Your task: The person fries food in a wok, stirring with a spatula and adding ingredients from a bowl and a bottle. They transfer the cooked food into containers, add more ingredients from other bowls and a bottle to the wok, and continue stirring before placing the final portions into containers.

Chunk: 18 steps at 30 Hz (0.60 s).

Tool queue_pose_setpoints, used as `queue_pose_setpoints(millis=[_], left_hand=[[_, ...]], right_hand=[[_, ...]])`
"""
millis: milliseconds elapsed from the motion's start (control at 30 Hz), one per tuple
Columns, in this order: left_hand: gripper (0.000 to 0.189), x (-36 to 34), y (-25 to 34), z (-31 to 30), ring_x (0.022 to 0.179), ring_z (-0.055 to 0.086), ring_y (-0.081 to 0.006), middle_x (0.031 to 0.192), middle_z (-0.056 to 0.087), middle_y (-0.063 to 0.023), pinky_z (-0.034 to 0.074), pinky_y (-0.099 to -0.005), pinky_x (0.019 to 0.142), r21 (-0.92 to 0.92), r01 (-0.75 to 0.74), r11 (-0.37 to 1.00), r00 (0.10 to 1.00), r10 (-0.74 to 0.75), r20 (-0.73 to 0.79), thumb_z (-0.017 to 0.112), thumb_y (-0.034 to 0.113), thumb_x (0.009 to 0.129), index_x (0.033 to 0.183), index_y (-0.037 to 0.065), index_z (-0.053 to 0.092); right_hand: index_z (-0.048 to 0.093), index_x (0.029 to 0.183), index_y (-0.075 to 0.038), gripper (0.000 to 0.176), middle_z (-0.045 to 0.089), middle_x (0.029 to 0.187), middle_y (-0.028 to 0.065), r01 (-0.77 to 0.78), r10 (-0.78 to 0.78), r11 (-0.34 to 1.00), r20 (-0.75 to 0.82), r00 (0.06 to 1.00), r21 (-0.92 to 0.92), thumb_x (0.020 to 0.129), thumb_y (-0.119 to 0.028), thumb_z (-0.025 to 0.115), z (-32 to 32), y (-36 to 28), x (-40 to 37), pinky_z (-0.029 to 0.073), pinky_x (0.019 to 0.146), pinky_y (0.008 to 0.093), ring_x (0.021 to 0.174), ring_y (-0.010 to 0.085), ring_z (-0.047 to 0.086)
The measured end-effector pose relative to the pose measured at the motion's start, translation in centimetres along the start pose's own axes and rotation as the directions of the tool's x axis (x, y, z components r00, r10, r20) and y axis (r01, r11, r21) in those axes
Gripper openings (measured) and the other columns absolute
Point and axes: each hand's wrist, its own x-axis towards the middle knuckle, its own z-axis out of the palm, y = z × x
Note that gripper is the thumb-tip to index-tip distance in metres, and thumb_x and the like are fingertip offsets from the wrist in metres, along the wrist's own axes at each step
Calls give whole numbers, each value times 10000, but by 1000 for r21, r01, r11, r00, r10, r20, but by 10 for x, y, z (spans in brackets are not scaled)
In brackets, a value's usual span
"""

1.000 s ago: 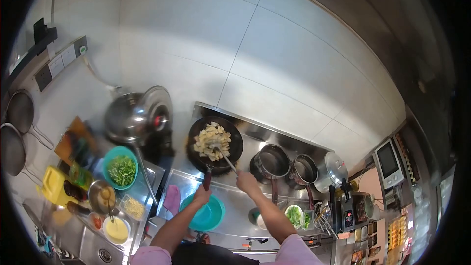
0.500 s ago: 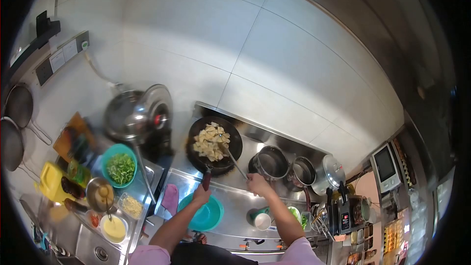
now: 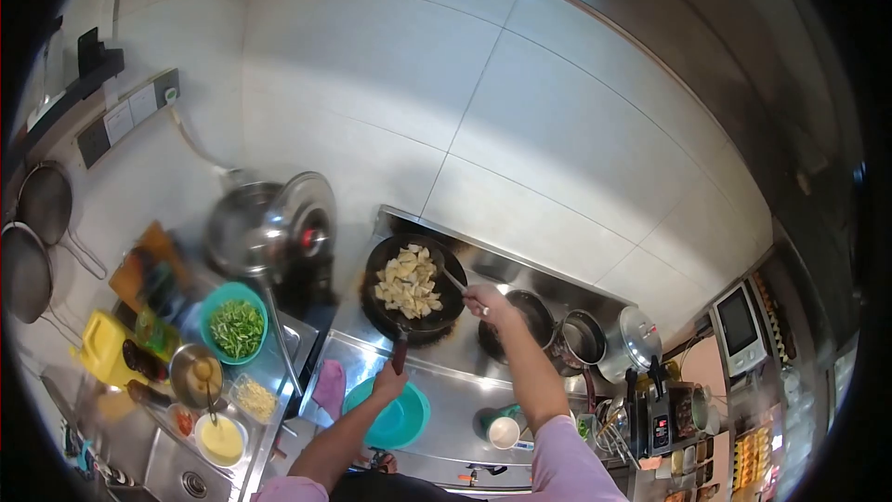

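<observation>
A dark wok [image 3: 379, 302] holding pale yellowish cut pieces of food [image 3: 409, 281] stands on the stove. My left hand [image 3: 389, 381] is closed around the lower end of its brown handle [image 3: 400, 353]. In my closed right hand [image 3: 486, 302] is the handle of a metal spatula [image 3: 453, 281]. The spatula's head reaches the far right side of the food, partly hidden against it. Just below my left hand is a turquoise basin [image 3: 409, 418] on the counter, with a pink cloth [image 3: 329, 389] beside it.
Two pots [image 3: 583, 338] stand right of the wok, one partly behind my right arm. A lidded steel pot [image 3: 243, 228] is at the left. Nearer are a bowl of chopped greens [image 3: 234, 327], a steel bowl [image 3: 190, 367], a bowl of yellow liquid [image 3: 221, 442] and a white cup [image 3: 504, 433].
My right hand has moved up closer to the wok, taking the spatula's head towards the food's far right side. My left hand stays on the handle. The whole view has shifted slightly.
</observation>
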Motion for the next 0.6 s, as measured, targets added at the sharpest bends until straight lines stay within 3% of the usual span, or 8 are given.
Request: queue_pose_setpoints(millis=[67, 100, 167, 267, 300, 400, 500, 600], left_hand=[[407, -2, 4, -3, 565, 635, -237, 817, 639, -138, 519, -392, 549, -27, 27, 999, 999, -26, 35, 648, 223, 831, 1140, -1, 505], [399, -3, 7, -6, 556, 632, -233, 812, 637, -136, 516, -386, 523, -40, 42, 998, 998, -39, 56, 650, 217, 830, 1131, -2, 506], [355, -22, 41, -27, 550, 630, -218, 798, 629, -125, 505, -367, 474, -127, 135, 983, 984, -117, 138, 654, 189, 834, 1098, 5, 505], [308, -12, 35, -26, 545, 626, -198, 791, 619, -108, 499, -345, 436, -237, 197, 951, 960, -138, 243, 668, 145, 834, 1058, 20, 497], [298, -5, 25, -21, 544, 624, -191, 791, 616, -103, 498, -338, 428, -274, 208, 939, 953, -131, 273, 673, 130, 833, 1046, 26, 494], [247, -11, 37, -27, 526, 609, -180, 742, 603, -84, 490, -333, 426, -412, 225, 883, 957, -120, 265, 687, 96, 825, 983, 31, 509], [253, -13, 44, -30, 512, 595, -178, 728, 599, -78, 476, -330, 416, -360, 242, 901, 945, -134, 298, 691, 89, 819, 979, 31, 504], [280, -4, 34, -21, 511, 589, -179, 741, 599, -79, 467, -329, 412, -292, 237, 927, 942, -145, 304, 688, 82, 818, 1007, 35, 487]], right_hand=[[594, 855, -11, 104, 579, 636, 86, 65, -103, 905, -69, 992, -420, 896, -83, 530, 36, -8, -1, 435, 388, 336, 489, 160, 557], [612, 885, 8, 114, 612, 672, 124, 80, -130, 785, -38, 991, -614, 872, -84, 545, 48, -4, -2, 472, 441, 367, 537, 205, 601], [647, 945, 45, 192, 677, 745, 201, 108, -167, 424, 39, 985, -899, 824, -85, 574, 63, -2, -5, 548, 546, 430, 634, 293, 689], [628, 963, 35, 194, 635, 625, 164, 248, -298, -46, 251, 921, -968, 816, -66, 552, 68, 19, -33, 502, 464, 377, 508, 243, 649], [633, 1010, 25, 238, 667, 737, 234, 198, -228, -65, 208, 951, -978, 812, -79, 553, 69, 17, -51, 545, 599, 448, 654, 338, 695], [642, 1023, 13, 248, 679, 853, 258, 166, -298, -95, 187, 936, -982, 813, -99, 573, 52, 22, -96, 532, 736, 488, 830, 399, 688], [662, 1047, 3, 291, 682, 978, 265, 103, -130, -71, 112, 985, -992, 788, -110, 593, 56, -6, -163, 521, 849, 496, 972, 418, 659], [658, 1022, 0, 260, 683, 958, 263, 162, -130, -66, 169, 977, -985, 797, -118, 601, 48, 8, -182, 521, 828, 502, 960, 422, 658]])
